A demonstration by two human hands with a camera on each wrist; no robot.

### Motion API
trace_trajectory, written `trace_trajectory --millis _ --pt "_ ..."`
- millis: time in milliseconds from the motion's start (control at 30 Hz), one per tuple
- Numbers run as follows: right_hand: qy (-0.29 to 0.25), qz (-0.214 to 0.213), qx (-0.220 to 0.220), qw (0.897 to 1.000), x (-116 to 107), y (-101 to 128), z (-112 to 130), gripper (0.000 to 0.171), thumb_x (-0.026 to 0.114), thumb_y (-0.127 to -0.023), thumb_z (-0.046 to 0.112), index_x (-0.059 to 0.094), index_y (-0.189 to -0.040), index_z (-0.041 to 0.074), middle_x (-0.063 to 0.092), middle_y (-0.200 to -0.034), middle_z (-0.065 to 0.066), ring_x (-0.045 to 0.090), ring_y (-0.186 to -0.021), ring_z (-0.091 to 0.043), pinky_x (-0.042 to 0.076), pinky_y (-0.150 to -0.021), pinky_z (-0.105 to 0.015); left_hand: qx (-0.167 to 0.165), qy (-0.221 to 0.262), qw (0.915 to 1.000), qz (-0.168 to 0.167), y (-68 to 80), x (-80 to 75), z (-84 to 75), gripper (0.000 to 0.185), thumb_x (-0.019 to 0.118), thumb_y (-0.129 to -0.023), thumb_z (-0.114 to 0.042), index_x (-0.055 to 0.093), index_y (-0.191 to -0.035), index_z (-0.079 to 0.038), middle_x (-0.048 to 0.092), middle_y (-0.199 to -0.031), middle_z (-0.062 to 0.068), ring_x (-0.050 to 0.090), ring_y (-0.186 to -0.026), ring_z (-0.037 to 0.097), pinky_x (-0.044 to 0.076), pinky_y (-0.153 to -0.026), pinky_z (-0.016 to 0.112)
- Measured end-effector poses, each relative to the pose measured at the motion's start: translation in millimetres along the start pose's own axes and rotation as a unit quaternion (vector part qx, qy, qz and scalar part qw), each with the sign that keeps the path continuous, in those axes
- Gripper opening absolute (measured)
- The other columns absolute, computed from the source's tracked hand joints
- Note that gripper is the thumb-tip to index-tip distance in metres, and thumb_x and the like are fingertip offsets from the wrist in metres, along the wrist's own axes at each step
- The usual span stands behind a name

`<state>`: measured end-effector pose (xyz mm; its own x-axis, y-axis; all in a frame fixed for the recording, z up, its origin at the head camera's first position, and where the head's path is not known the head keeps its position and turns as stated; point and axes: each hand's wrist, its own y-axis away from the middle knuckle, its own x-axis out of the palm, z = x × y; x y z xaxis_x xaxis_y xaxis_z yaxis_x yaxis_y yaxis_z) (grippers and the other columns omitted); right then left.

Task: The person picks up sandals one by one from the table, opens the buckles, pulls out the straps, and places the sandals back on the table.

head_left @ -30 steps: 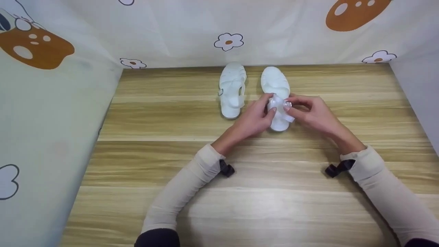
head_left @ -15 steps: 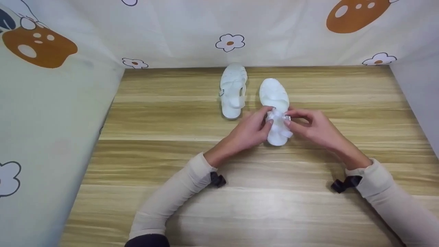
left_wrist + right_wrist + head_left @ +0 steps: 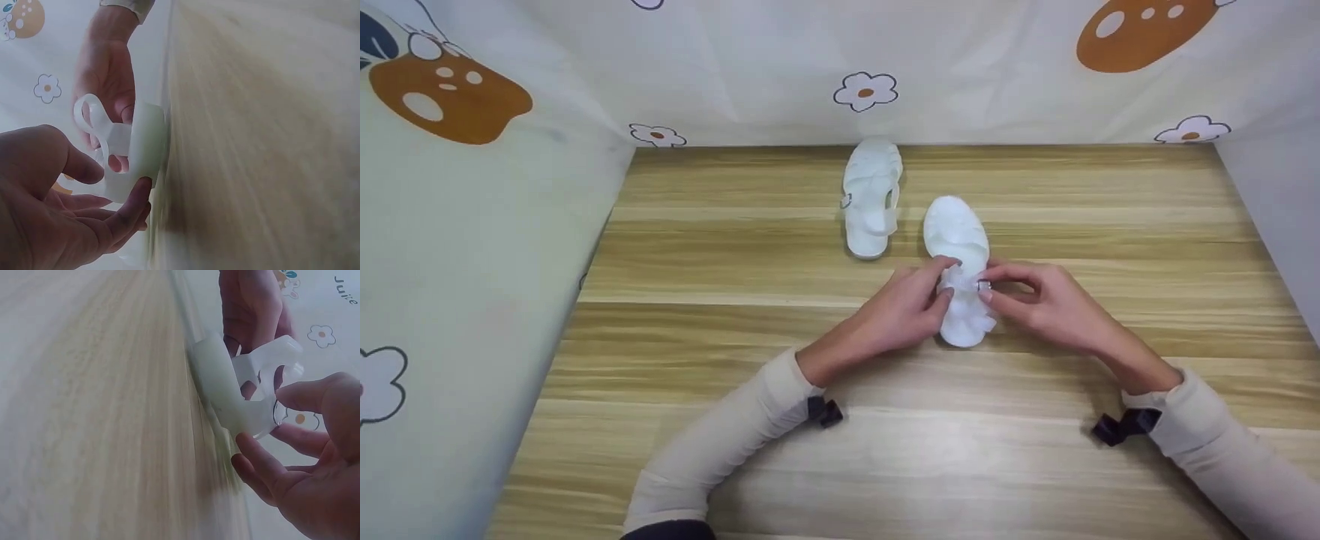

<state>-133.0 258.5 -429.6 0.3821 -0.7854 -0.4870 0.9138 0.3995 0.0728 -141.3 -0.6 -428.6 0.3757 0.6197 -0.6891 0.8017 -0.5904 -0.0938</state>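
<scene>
Sandal (image 3: 960,255) held at table centre: left hand (image 3: 904,311) pinches its strap from 9 o'clock, right hand (image 3: 1046,304) pinches the buckle (image 3: 983,285) from 3 o'clock. Likely risk: the small buckle slipping from the fingertips (grip is shallow). Second sandal (image 3: 870,199) lies near at 11 o'clock; the table (image 3: 697,247) offers open room towards 6 o'clock.

Sandal (image 3: 958,247): translucent white plastic, smooth; metal buckle (image 3: 984,285). Table (image 3: 735,247): matt wood grain.

- The near sandal's (image 3: 958,259) heel straps and buckle (image 3: 983,285) are partly hidden under both hands' fingertips (image 3: 946,298).
- The desk (image 3: 264,140) smears to blur in both wrist views.
- The right hand (image 3: 315,484) is cut off by the picture's edge.
</scene>
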Motion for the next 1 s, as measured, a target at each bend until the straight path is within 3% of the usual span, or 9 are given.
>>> trace_trajectory --millis 267,433,567,667,833,900,1000 --pt "0.049 0.008 0.002 0.999 1 2 3 0.026 0.077 -0.103 0.024 0.08 -0.124 0.008 0.063 -0.152 -0.023 0.055 -0.148 -0.04 0.054 -0.11 -0.042 0.006 -0.001 0.9998 0.02 3.5 -0.1 -1.3 0.04 0.057 -0.11 -0.013 0.056 -0.149 -0.004 0.065 -0.089 0.002 0.061 -0.075 0.01 0.05 -0.062 0.019" --pt "0.091 0.005 0.014 0.996 -2 3 3 0.028 0.078 -0.102 0.034 0.082 -0.121 0.015 0.068 -0.149 -0.015 0.059 -0.146 -0.036 0.048 -0.119 -0.05 0.003 0.001 0.9992 0.039 3.0 -2.4 -2.6 0.041 0.058 -0.11 -0.013 0.055 -0.149 -0.004 0.065 -0.089 0.002 0.06 -0.073 0.009 0.049 -0.06 0.018" --pt "0.105 0.0 0.009 0.994 -2 0 2 0.025 0.079 -0.1 0.04 0.084 -0.115 0.02 0.073 -0.143 -0.01 0.065 -0.14 -0.03 0.052 -0.117 -0.049 -0.018 -0.002 0.9986 0.05 3.3 -7.4 -7.5 0.048 0.061 -0.109 -0.017 0.05 -0.154 -0.004 0.064 -0.086 0.003 0.059 -0.07 0.01 0.05 -0.06 0.021" --pt "0.113 -0.009 -0.004 0.994 -3 -2 1 0.02 0.081 -0.099 0.042 0.083 -0.104 0.022 0.079 -0.127 -0.003 0.071 -0.124 -0.022 0.06 -0.105 -0.038 -0.024 -0.021 0.9984 0.048 4.2 -9.8 -13.8 0.056 0.065 -0.108 -0.023 0.047 -0.156 -0.004 0.071 -0.099 0.007 0.065 -0.081 0.014 0.058 -0.074 0.027" --pt "0.097 0.0 -0.013 0.995 -6 -7 -2 0.024 0.084 -0.097 0.037 0.074 -0.093 0.016 0.078 -0.1 0.0 0.071 -0.098 -0.018 0.061 -0.083 -0.021 -0.006 -0.079 0.9968 0.01 1.8 -4.9 -23.5 0.053 0.066 -0.109 -0.038 0.057 -0.152 -0.009 0.067 -0.139 0.011 0.064 -0.125 0.023 0.056 -0.109 0.037" --pt "0.084 0.016 -0.014 0.996 -9 -9 -5 0.022 0.084 -0.098 0.032 0.072 -0.093 0.014 0.076 -0.096 -0.001 0.071 -0.093 -0.017 0.06 -0.08 -0.02 0.018 -0.096 0.9952 0.003 -2.8 -3.0 -26.1 0.045 0.067 -0.109 -0.04 0.065 -0.145 -0.013 0.065 -0.143 0.009 0.06 -0.133 0.024 0.052 -0.114 0.038" --pt "0.062 0.051 -0.021 0.997 -12 -13 -14 0.019 0.08 -0.1 0.028 0.071 -0.096 0.013 0.075 -0.094 -0.002 0.071 -0.09 -0.016 0.059 -0.078 -0.022 0.064 -0.103 0.9924 0.022 -15.3 -2.6 -26.8 0.031 0.074 -0.105 -0.031 0.076 -0.132 -0.016 0.074 -0.131 0.003 0.064 -0.124 0.022 0.053 -0.109 0.035"
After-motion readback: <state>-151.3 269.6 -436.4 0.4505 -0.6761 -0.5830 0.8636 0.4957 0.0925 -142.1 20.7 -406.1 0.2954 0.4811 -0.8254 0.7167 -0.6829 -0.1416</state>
